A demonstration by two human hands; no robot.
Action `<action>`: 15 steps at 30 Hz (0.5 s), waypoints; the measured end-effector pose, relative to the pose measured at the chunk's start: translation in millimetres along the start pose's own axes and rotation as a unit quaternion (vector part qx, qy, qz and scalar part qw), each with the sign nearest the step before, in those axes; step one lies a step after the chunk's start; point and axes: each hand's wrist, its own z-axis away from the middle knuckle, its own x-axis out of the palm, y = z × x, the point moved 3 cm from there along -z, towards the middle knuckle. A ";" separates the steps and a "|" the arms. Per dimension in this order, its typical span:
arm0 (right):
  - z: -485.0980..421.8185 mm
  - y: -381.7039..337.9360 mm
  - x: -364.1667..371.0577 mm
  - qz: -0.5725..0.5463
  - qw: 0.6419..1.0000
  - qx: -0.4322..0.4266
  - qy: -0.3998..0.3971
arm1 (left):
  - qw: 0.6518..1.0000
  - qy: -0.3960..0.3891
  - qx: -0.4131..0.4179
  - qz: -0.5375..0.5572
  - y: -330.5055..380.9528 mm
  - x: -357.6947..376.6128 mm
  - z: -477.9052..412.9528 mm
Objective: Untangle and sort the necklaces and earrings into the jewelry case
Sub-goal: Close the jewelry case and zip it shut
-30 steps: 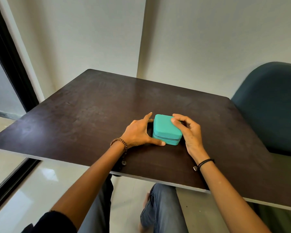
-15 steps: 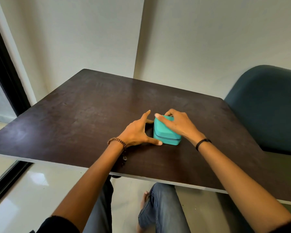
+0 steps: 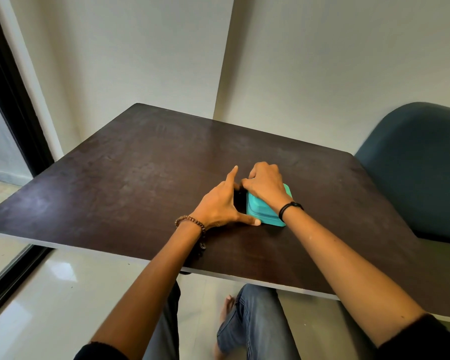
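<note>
Case (image 3: 260,215) shut, contents hidden. Your left hand (image 3: 218,203) spread, thumb bracing its corner. Your right hand (image 3: 266,185), curled gripping it, has slid further left.

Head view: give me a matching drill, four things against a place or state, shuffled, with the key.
Things:
1. jewelry case
2. left hand
3. right hand
4. chair

Place or state:
A. dark blue-green, right of the table
B. on top of the case, fingers curled
C. teal, closed
D. index finger straight, thumb at the case's near corner

Pairs: 1-C, 2-D, 3-B, 4-A
</note>
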 end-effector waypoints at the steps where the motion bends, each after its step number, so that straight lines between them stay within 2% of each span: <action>1: -2.0 -0.9 1.0 0.000 1.000 0.003 0.003 | 1.000 0.001 0.000 -0.005 -0.1 -0.2 -0.3; 7: 1.8 -15.7 -3.7 0.103 0.994 -0.043 0.013 | 0.999 0.019 0.003 -0.029 -0.5 -2.1 -0.7; 11: 12.8 -27.7 -4.1 0.207 0.969 -0.131 0.042 | 0.999 0.025 0.001 -0.026 -1.0 -2.6 -1.0; 15: 29.1 -38.3 -4.3 0.261 0.946 -0.185 0.045 | 0.999 0.027 0.006 -0.023 1.7 -4.0 -0.1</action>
